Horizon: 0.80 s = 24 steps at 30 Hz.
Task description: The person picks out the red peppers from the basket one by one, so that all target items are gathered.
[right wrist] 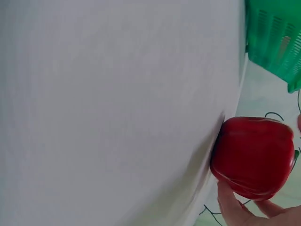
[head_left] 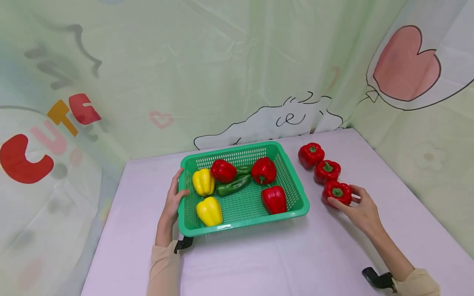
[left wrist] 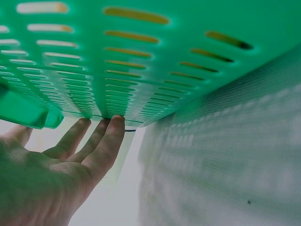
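Note:
A green plastic basket point(head_left: 244, 227) holds two yellow bell peppers, such as the near one point(head_left: 209, 211), several red bell peppers and green cucumbers point(head_left: 234, 185). My left hand point(head_left: 173, 204) grips the basket's left side, thumb over the rim. In the left wrist view, the fingers of that hand point(left wrist: 70, 165) lie against the slotted outer wall. Right of the basket, my right hand point(head_left: 364, 209) holds the nearest red bell pepper point(head_left: 337, 193) between thumb and fingers. The right wrist view shows this pepper point(right wrist: 254, 157) low against the table, with fingers point(right wrist: 230, 205) along its side.
Two more red bell peppers, the middle one point(head_left: 327, 171) and the far one point(head_left: 311, 155), stand in a line behind the held one. A pale cloth covers the table point(head_left: 237, 267). Printed curtains point(head_left: 222, 74) hang at the back and both sides.

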{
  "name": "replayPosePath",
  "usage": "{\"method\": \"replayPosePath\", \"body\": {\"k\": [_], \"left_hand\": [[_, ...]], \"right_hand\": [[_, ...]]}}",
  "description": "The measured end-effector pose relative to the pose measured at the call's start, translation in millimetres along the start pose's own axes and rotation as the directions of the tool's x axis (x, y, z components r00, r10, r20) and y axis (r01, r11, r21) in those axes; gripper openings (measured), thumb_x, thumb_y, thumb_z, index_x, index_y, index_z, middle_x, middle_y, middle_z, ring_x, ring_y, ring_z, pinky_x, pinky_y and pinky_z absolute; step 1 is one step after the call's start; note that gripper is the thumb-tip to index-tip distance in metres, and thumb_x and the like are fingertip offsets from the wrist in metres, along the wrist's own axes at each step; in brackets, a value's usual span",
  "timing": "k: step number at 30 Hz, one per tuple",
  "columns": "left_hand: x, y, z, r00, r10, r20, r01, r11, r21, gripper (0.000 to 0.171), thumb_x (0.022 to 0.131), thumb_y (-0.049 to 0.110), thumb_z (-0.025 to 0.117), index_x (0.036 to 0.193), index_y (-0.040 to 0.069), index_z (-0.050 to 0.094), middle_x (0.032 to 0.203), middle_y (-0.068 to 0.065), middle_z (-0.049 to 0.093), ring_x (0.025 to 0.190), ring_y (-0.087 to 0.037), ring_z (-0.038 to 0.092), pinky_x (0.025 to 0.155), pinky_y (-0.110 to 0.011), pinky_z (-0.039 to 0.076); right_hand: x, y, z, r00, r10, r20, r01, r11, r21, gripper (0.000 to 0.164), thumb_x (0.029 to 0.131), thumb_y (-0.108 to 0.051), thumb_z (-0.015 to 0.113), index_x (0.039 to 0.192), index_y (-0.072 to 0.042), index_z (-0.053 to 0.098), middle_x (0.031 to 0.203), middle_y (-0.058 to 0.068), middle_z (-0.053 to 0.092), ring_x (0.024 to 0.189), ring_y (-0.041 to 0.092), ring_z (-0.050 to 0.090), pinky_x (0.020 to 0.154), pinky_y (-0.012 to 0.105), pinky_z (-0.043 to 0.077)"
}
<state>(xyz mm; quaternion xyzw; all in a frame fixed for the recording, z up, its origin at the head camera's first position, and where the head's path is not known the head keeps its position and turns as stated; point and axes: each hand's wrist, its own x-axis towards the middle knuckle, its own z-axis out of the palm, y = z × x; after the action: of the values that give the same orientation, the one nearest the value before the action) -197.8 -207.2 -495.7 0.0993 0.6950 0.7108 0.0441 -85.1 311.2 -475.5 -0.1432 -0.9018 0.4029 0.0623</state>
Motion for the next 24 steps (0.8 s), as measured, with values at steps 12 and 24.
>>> {"method": "replayPosePath", "body": {"k": [12, 24], "left_hand": [[0.2, 0.9, 1.1, 1.000, 0.003, 0.003, -0.003, 1.000, -0.001, 0.075, 0.092, -0.001, 0.044, 0.158, 0.024, 0.018, 0.159, -0.013, 0.024, 0.127, -0.037, 0.042, 0.088, -0.032, 0.052], [2.4, -1.5, 1.0, 1.000, 0.020, -0.002, -0.020, 1.000, -0.014, 0.076, 0.091, -0.003, 0.044, 0.159, 0.021, 0.019, 0.157, -0.018, 0.027, 0.122, -0.038, 0.045, 0.084, -0.031, 0.054]], "right_hand": [[15.2, -47.2, -8.0, 0.949, -0.300, -0.098, 0.284, 0.946, -0.154, 0.075, 0.085, -0.024, 0.074, 0.143, 0.007, 0.038, 0.138, 0.034, 0.039, 0.120, 0.050, 0.038, 0.083, 0.069, 0.046], [15.4, -120.7, 23.1, 0.841, -0.542, 0.012, 0.537, 0.830, -0.151, 0.067, 0.078, -0.014, 0.079, 0.135, 0.005, 0.049, 0.129, 0.024, 0.051, 0.118, 0.041, 0.048, 0.083, 0.063, 0.051]]}}
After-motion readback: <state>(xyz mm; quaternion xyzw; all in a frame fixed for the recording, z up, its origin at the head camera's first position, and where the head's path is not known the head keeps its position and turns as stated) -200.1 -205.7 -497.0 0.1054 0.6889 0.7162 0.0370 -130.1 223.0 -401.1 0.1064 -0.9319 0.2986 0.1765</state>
